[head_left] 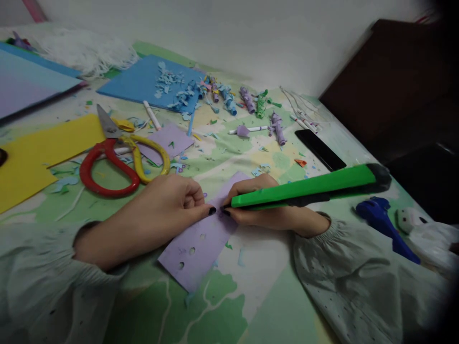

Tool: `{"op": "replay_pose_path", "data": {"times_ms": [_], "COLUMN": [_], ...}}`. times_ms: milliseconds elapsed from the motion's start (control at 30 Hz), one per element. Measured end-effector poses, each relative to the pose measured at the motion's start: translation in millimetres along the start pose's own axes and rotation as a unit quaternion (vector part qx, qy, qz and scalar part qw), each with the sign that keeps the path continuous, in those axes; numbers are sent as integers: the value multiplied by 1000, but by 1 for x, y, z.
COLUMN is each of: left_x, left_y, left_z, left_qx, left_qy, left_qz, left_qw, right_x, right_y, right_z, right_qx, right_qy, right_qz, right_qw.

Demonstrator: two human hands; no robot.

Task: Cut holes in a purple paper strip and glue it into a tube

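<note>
A purple paper strip (pixel 201 243) with several small cut holes lies slanted on the table in front of me. My left hand (pixel 168 200) rests on its left edge, fingers curled in, the thumb pressing it down. My right hand (pixel 258 205) is closed round a green utility knife (pixel 304 185), whose tip end points at the strip beside my left thumb. The blade itself is hidden by my fingers. Just past my left hand lie scissors (pixel 114 148) with one red and one yellow handle.
Yellow sheets (pixel 71 138) lie at left, a blue sheet (pixel 143 81) with paper scraps behind. Several rolled paper pieces (pixel 247 99) and markers (pixel 304 123) sit farther back. At right are a black phone (pixel 320 150) and a blue tool (pixel 387 227). Scraps litter the patterned tablecloth (pixel 276 286).
</note>
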State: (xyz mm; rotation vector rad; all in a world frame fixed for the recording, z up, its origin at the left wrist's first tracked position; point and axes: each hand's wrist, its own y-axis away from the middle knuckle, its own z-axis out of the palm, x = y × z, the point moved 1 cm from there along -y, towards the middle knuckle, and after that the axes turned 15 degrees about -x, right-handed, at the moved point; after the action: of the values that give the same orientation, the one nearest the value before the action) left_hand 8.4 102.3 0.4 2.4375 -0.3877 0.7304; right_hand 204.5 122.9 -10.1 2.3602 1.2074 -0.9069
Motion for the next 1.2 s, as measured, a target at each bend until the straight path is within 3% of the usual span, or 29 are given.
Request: {"op": "replay_pose_path", "data": {"times_ms": [167,300,533,733,1200], "left_x": [-2,2,14,11,12], "left_y": [17,14,-3,1,-1], "left_z": [13,11,2,3,3], "left_qx": [-31,-67,-82,-53,-50], "left_qy": [141,226,149,89,73], "left_qz": [-60,-92,-64,-31,-26], "left_qw": [988,967,983,994,996], "right_x": [-3,-3,-12,-8,-8], "right_y": [1,-2,-2,0,1], "right_z": [0,0,3,3,4], "right_qx": [-40,-52,-12,-36,-20], "right_qy": [-39,-107,-107,-95,-25], "right_qz": [-26,-26,37,28,29], "right_qw": [998,992,993,994,999]}}
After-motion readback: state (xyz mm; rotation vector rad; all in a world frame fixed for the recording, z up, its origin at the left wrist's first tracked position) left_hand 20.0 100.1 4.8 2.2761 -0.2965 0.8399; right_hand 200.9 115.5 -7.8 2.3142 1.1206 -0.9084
